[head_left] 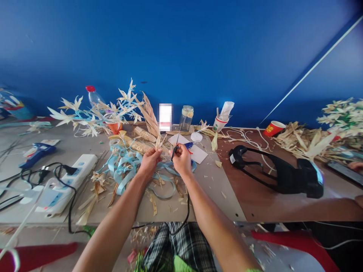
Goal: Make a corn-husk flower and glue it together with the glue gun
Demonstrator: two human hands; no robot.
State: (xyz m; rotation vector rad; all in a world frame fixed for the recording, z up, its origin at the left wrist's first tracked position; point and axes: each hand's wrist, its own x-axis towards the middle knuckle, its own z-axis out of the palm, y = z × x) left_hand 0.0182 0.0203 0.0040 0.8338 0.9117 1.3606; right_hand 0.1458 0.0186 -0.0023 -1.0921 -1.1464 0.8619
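Observation:
My left hand [151, 161] pinches a small pale corn-husk flower [159, 143] above the middle of the table. Close by on the right, my right hand [182, 158] grips black-handled scissors [174, 152], their thin blade pointing up and away from me. How far the blades are apart I cannot tell. Beneath and left of my hands lies a tangle of light blue ribbon [121, 172]. Dried corn cobs [137, 145] rest just behind my left hand. A white card [200, 155] lies behind my right hand, with a blue-handled object [189, 144] partly hidden there.
A white power strip [72, 181] with black cords and a blue glue gun [38, 154] lie left. Husk-flower branches [93, 117], a glass jar [186, 118] and a paper cup [220, 123] stand behind. Right are a black headset [283, 172], a red cup [274, 129] and another person's hand [356, 167].

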